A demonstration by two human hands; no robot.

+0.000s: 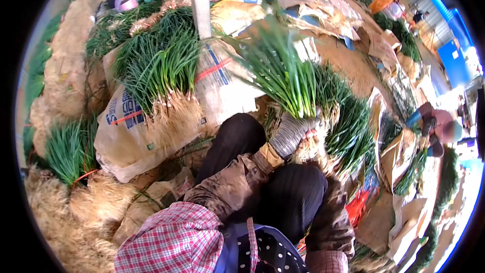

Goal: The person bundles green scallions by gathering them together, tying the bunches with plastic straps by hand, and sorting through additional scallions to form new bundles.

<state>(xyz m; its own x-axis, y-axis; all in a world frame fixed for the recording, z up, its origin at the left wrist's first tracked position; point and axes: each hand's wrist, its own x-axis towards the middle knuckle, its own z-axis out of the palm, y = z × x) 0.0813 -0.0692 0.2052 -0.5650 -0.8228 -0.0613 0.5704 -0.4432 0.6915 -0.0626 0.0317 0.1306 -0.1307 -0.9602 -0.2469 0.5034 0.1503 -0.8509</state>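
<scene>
My left hand (pixel 290 134), in a grey glove with bare fingertips showing, is closed round the lower stems of a bunch of scallions (pixel 290 83). Their green leaves fan up and to the left, blurred at the tips, and pale roots (pixel 306 150) hang below the fist. My right sleeve (pixel 331 217) runs up beside my right knee; the hand at its end is hidden. Just right of the held bunch lies a pile of more scallions (pixel 348 131). To the left, a large bunch of scallions (pixel 161 65) rests roots-forward on a printed woven sack (pixel 225 88).
A concrete post (pixel 200 5) rises behind the sack. At left are a tied scallion bundle (pixel 70 151) and heaps of pale roots (pixel 101 207). A red plastic bag (pixel 357 207) lies at right. Another person (pixel 442 126) bends at far right; others work at the back.
</scene>
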